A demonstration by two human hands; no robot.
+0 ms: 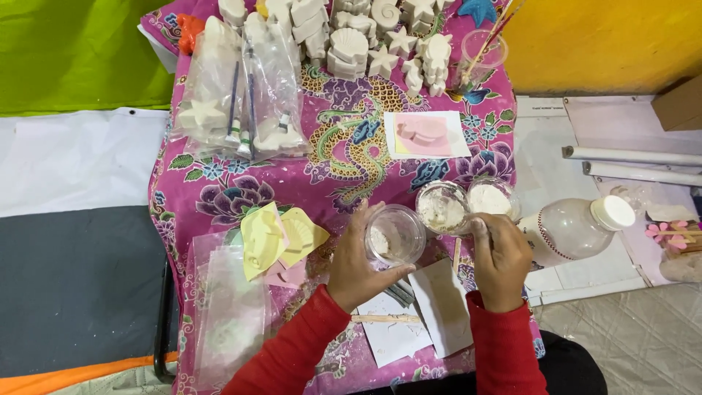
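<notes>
We cradled the clear cup in our left hand, near centre; our right hand pinched something unclear beside the powder cups. Tilting slowly seemed wisest.

I see a clear glossy plastic cup, matt white plaster figures, printed cloth, and a smooth translucent plastic bottle.

Place: a makeshift craft stall or hobby workshop for plaster casting.
Counter: draped in a pink floral cloth.
Wares: rows of white plaster figures, shells and stars, some bagged with paintbrushes.
Materials: cups of white powder, flexible moulds, a water bottle.
Surroundings: bright green and yellow walls.
</notes>
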